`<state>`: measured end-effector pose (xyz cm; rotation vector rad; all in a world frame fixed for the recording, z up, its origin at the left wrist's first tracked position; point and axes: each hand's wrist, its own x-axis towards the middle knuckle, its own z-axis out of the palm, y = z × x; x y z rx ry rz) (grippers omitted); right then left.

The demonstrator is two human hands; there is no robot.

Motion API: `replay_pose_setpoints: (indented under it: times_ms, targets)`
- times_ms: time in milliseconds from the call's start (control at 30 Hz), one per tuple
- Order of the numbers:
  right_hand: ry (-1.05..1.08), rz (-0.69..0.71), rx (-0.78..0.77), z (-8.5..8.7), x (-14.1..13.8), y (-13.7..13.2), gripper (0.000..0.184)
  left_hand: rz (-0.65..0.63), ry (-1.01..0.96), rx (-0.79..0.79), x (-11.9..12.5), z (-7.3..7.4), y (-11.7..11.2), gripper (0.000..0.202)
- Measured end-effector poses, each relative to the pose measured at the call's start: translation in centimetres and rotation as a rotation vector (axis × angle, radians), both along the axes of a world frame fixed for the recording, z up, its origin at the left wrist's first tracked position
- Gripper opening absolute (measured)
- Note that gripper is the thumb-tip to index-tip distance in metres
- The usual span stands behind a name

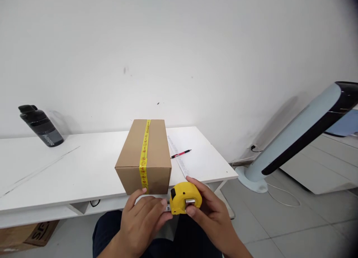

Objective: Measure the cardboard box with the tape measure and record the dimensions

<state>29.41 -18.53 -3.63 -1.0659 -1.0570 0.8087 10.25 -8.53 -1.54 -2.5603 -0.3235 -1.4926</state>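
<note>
A yellow tape measure is in my right hand, whose fingers and thumb wrap its right side near the metal clip. My left hand pinches the short end of the blade that sticks out of the case's left side. Just beyond my hands stands a closed cardboard box, sealed along its top and front by yellow tape with red print. My left index finger is close to the box's lower front; whether it touches cannot be made out.
On the white table lie a ruler and a red and black pen. A dark bottle stands at the left. A tall pale-blue appliance stands on the floor at right. Another carton sits below the table.
</note>
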Motion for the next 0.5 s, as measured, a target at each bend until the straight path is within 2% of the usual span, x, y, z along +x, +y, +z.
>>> replay_pose_setpoints:
  times_ms: [100, 233, 367, 500]
  targets:
    - [0.093, 0.02, -0.044, -0.2, 0.1, 0.3, 0.052, -0.024, 0.019, -0.028, 0.4, -1.1, 0.6, 0.027]
    - [0.178, 0.032, -0.067, -0.6, 0.7, 1.2, 0.055, -0.011, 0.056, 0.058, 1.0, -1.1, 0.7, 0.027]
    - [0.258, 0.092, -0.122, -1.2, 1.4, 3.8, 0.077, 0.051, 0.07, 0.113, 1.1, -0.3, 1.0, 0.034]
    - [0.291, 0.218, -0.158, -3.1, 0.9, 5.7, 0.099, 0.169, 0.041, 0.067, -0.2, 0.3, 2.1, 0.052]
